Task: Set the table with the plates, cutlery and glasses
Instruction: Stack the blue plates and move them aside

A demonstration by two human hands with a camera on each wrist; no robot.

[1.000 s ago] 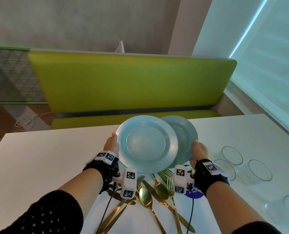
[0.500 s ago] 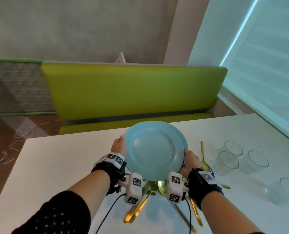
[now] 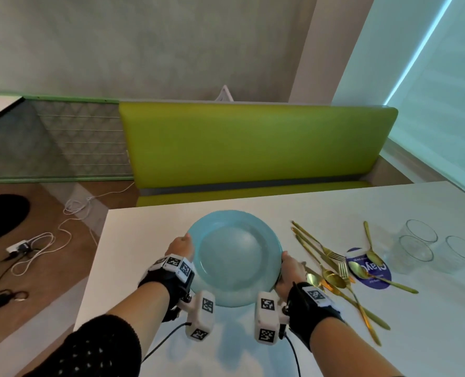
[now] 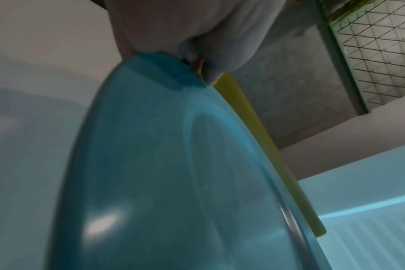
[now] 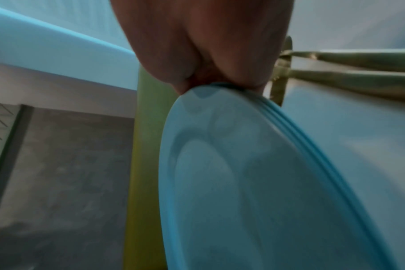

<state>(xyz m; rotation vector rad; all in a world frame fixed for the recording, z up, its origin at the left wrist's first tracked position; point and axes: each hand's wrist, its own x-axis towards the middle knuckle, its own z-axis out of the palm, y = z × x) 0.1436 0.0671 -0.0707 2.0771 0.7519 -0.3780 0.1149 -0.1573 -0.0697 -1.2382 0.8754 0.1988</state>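
A: Where are the plates [image 3: 235,257]?

B: They sit in a blue stack held over the white bench [image 3: 334,208], towards its left side. The right wrist view shows several rims layered at the stack's edge [image 5: 278,117].

A: And the hands?

B: The left hand [image 3: 181,244] grips the stack's left rim and the right hand [image 3: 289,270] grips the right rim. Each has the thumb on top, with the rim pinched against the fingers below. In the left wrist view the rim [image 4: 164,73] is wedged into the hand [image 4: 197,27]. The right wrist view shows the same for the other hand [image 5: 208,45]. Whether the stack touches the bench or hangs just above it cannot be told.

A: What lies to the right?

B: Gold cutlery [image 3: 334,270] is scattered just beside the right hand: knives, forks and spoons, overlapping. Some of it lies across a round blue coaster [image 3: 375,273]. Further right stand clear glasses [image 3: 421,248], three grouped together, and a fourth is cut off at the frame's edge.

A: And beyond?

B: A green seat [image 3: 253,142] runs along the bench's far side. Cables [image 3: 43,246] lie on the wooden floor to the left.
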